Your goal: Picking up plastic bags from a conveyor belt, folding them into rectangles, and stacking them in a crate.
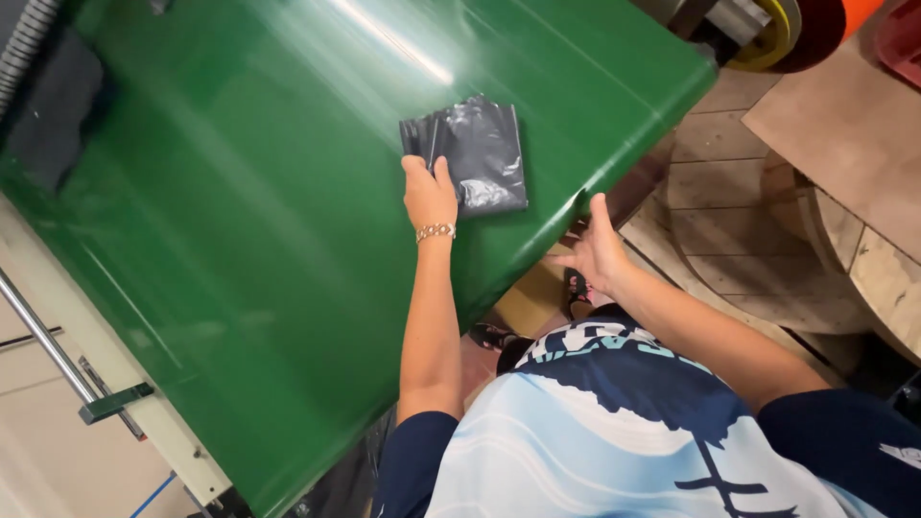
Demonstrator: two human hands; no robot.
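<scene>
1. Only one container-ish thing is seen: a single folded black plastic bag (477, 153), lying flat and closed on the green desk (240, 240) near its right edge. Whatever's inside, if anything, can't be made out.
2. The left hand (429, 195) is laid on the bag's lower left corner, fingers curled over the edge and pinching it. One chain bracelet (436, 231) is worn on that wrist.
3. The right hand (597, 251) is held open, fingers spread, just off the desk's right edge, gripping nothing.
4. Count so far: one bag, two hands, one bracelet.
5. Off to the right, wooden boards (729, 240) and a brown flat panel (844, 134) are seen on the floor, well apart from the bag.
6. A metal rail (43, 336) with a clamp is spotted at the left, beside the desk's pale frame.
7. Nothing is sitting between the hands and the bag; the desk surface around it is just shiny green with glare.
</scene>
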